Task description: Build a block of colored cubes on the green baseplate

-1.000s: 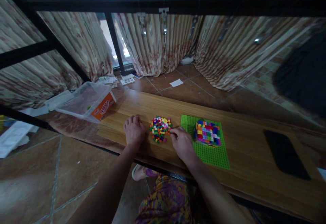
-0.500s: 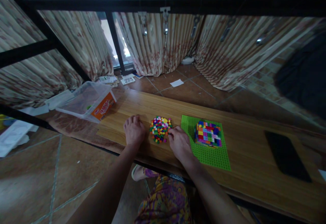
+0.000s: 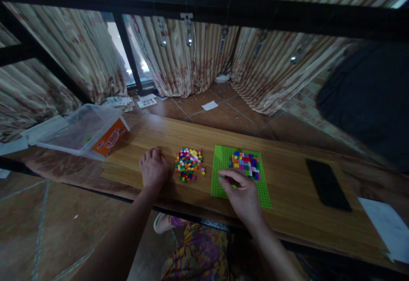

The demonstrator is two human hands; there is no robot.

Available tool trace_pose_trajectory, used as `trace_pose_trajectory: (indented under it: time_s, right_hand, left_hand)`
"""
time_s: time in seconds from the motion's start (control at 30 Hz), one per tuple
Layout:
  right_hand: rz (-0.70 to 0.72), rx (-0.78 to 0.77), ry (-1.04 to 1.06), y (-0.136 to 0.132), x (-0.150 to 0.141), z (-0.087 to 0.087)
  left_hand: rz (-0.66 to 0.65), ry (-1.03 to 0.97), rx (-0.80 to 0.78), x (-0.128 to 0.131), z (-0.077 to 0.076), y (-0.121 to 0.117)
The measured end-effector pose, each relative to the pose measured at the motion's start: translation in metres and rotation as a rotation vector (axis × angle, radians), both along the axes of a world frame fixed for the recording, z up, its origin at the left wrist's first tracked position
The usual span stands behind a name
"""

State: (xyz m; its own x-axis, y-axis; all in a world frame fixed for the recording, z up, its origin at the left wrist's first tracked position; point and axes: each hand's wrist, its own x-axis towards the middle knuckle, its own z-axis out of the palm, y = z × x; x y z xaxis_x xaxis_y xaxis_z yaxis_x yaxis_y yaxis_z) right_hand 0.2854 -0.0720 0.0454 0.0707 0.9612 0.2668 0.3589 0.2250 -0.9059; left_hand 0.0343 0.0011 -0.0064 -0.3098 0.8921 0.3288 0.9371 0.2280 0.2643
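My left hand (image 3: 154, 168) rests on the wooden table with fingers loosely bent and apart, holding nothing, left of a pile of small multicoloured building bricks (image 3: 188, 161). Over the green baseplate (image 3: 220, 155) is my right hand (image 3: 241, 189), its thumb and index finger pinched on what looks like a small brick, mostly hidden. Just beyond the right hand stands a block built of many coloured bricks (image 3: 247, 161), fixed on the baseplate. The hand covers part of its near left side. A couple of loose bricks (image 3: 203, 171) lie between the pile and the baseplate.
A clear plastic box (image 3: 76, 134) with an orange label stands at the table's left end. A black flat object (image 3: 327, 183) and a white sheet (image 3: 386, 223) lie to the right. A dark metal bar (image 3: 204, 6) crosses above; striped curtains (image 3: 204, 59) hang behind.
My right hand has left the pile's edge and moved right, over the baseplate beside the brick block. My left hand stays on the table. The whole view has turned toward the right.
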Motion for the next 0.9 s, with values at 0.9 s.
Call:
trace_pose_trajectory:
  time_s: [0.9]
  right_hand:
    - [-0.275,0.031,-0.592,0.033,0.096,0.004]
  left_hand:
    - [0.000,-0.018,-0.016,0.000,0.001,0.001]
